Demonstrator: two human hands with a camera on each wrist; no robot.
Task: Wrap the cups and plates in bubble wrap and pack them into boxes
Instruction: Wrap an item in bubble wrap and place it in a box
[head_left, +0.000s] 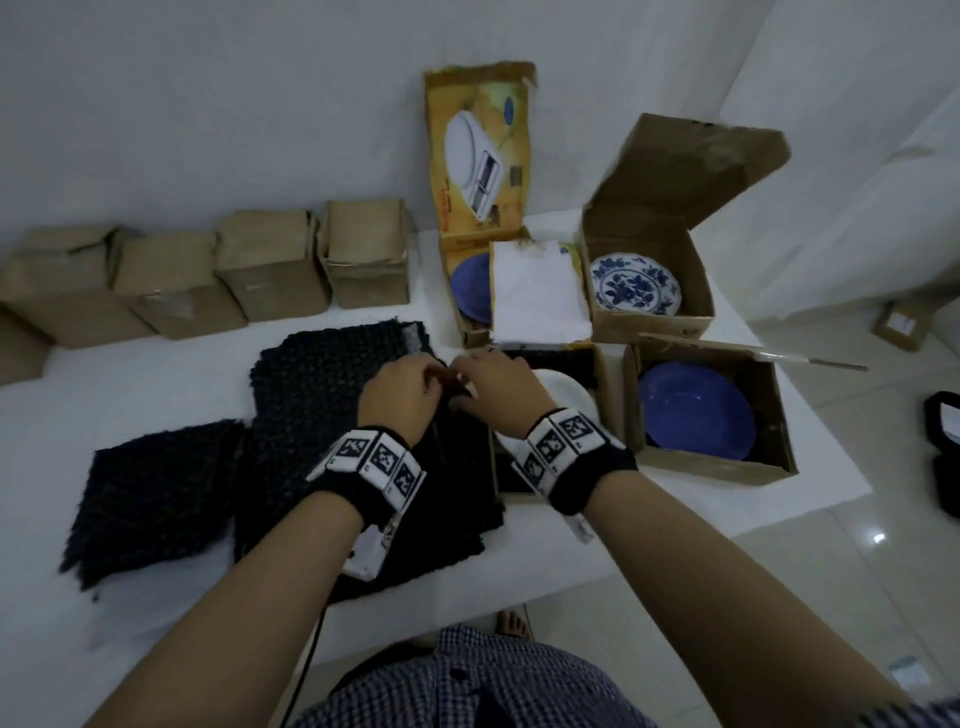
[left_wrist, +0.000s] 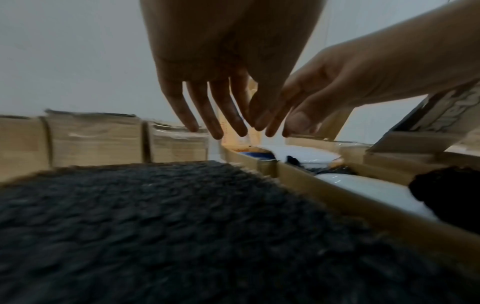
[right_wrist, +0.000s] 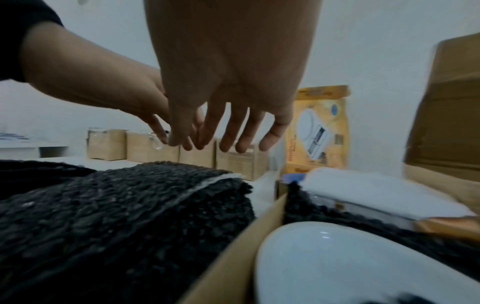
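Bubble wrap (head_left: 332, 405), black, lies in a stack on the table's (head_left: 156, 364) near left, while the left hand (head_left: 400, 400) and right hand (head_left: 498, 395) hover above it, fingers straight, fingertips meeting, gripping nothing.

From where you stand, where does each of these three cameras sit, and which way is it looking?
Head: worn on the head, looking down at the table; both forearms, left hand and right hand show.
Left wrist: looks along the left hand's fingers over black bubble wrap.
Right wrist: looks along the right hand's fingers over the white plate.
All share the bubble wrap; both wrist views show both hands.
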